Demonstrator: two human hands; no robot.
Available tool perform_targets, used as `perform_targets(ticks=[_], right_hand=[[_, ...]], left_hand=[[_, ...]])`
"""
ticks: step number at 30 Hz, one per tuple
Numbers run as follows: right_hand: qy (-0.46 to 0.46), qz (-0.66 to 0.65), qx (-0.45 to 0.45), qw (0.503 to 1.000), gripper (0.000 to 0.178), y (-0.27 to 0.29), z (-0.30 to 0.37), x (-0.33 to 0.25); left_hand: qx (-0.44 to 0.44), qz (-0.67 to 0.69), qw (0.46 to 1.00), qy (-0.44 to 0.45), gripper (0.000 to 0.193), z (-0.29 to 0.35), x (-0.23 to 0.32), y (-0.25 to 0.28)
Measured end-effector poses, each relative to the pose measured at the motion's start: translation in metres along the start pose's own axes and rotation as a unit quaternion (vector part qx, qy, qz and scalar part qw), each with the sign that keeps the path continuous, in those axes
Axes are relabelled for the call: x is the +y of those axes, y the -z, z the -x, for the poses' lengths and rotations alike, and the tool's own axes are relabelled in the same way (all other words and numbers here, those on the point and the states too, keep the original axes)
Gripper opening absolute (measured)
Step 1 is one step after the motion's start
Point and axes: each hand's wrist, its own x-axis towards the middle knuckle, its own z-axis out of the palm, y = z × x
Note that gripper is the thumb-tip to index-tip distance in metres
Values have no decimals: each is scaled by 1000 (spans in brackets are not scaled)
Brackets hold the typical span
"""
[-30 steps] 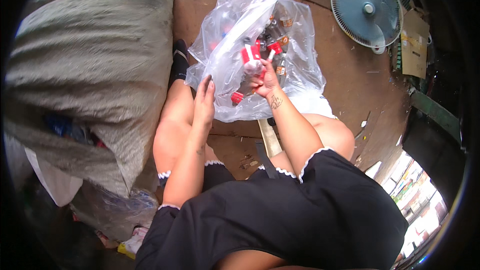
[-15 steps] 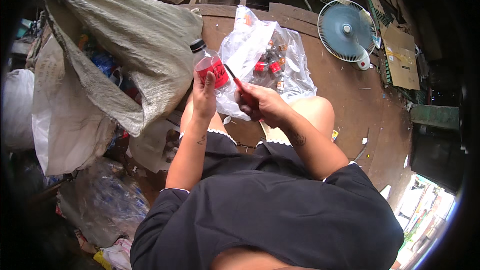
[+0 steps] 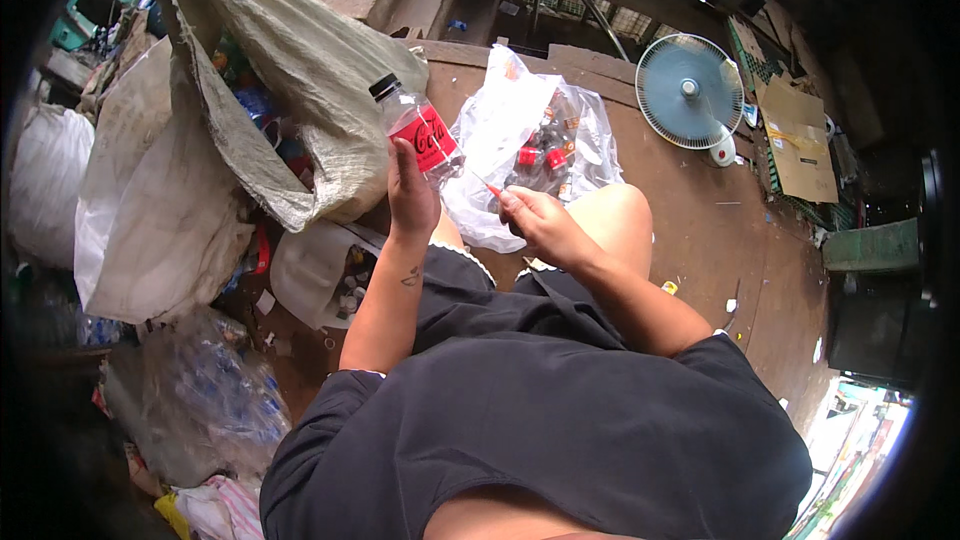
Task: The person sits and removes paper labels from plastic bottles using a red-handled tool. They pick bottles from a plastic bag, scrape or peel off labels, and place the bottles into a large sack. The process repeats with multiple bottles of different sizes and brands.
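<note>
The left hand [image 3: 412, 195] grips a bottle [image 3: 424, 135]; the right hand [image 3: 541, 224] grips a red-handled tool [image 3: 494, 190] at the bottle's four o'clock.

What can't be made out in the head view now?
Head view:
Tool: handle mostly hidden by right hand; tip too thin to tell if touching the bottle.
Left hand: fingers mostly hidden by itself and the bottle.
Bag: bottles inside overlap, too small to count.
Sack: depths hidden by folds.

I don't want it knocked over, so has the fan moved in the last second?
No. Judged against the cardboard, the fan keeps its place just left of it; only the camera's view has shifted.
</note>
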Motion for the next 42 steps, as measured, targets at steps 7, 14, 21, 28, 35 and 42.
perform_targets(ticks=[7,14,21,28,35,42], right_hand=[[74,157,169,970,27,-2,-3,-33],[82,-7,78,994,42,2,3,-30],[124,26,168,978,36,15,-7,-14],[34,23,117,992,34,23,-28,25],[179,67,218,957,49,-2,-5,-2],[228,9,215,949,58,-3,-19,4]], left_hand=[[37,-53,998,2,61,15,-4,-35],[16,46,995,87,65,15,-1,-36],[-59,-63,990,112,53,18,0,-31],[-164,108,968,157,61,24,1,-22],[8,-35,999,41,49,25,-17,-30],[-46,-109,993,9,59,23,-7,-43]])
